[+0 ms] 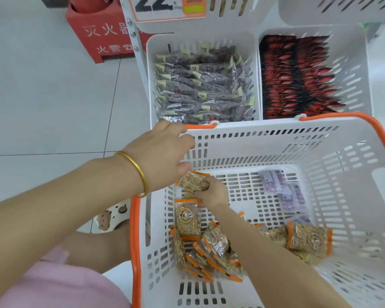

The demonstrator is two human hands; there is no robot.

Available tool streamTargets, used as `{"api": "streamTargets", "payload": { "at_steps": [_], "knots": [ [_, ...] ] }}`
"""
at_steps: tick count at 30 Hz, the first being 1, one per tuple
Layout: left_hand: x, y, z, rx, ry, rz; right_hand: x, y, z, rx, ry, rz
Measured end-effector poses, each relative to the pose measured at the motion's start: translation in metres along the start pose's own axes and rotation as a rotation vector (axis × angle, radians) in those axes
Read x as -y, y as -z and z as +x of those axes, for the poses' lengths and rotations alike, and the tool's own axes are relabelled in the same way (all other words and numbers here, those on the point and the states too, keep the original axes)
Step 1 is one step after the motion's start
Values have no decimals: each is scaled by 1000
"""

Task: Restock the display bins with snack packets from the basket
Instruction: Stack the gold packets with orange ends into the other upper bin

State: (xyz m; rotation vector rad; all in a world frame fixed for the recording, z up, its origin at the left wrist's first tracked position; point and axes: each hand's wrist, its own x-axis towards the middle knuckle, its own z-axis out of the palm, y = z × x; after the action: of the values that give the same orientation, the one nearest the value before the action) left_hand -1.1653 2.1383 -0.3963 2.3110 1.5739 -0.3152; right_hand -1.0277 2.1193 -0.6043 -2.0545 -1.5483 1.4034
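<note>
A white slotted basket (276,138) with orange handles fills the lower right. Several orange-edged snack packets (188,220) lie on its floor at the near left, with purple packets (282,187) at the far right. Inside the basket, my right hand (213,193) grips one orange-edged packet (193,182) just above the floor. My left hand (165,152), with a gold bangle on the wrist, holds the basket's far-left corner by the rim. Beyond the basket stand two white display bins: the left bin (150,74) holds dark clear-wrapped packets, the right bin (351,70) red-and-black packets.
A red fire-extinguisher stand (102,38) sits on the tiled floor at the upper left. A price sign (165,7) hangs on the upper bin above the display. My sandalled foot (111,216) and pink clothing (60,283) are left of the basket.
</note>
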Motion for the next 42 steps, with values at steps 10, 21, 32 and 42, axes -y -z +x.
{"api": "streamTargets", "payload": {
  "at_steps": [10, 21, 32, 42],
  "knots": [
    [-21, -10, 20, 120, 250, -595, 36, 129, -58, 117, 244, 827],
    [-48, 14, 15, 68, 354, -1636, 63, 161, -97, -476, 527, 740],
    [-53, 24, 11, 80, 86, -1922, 84, 137, -106, -308, 735, 144],
    [-32, 35, 24, 0, 61, -1487, 109, 189, -104, -286, 715, 460]
  ]
}}
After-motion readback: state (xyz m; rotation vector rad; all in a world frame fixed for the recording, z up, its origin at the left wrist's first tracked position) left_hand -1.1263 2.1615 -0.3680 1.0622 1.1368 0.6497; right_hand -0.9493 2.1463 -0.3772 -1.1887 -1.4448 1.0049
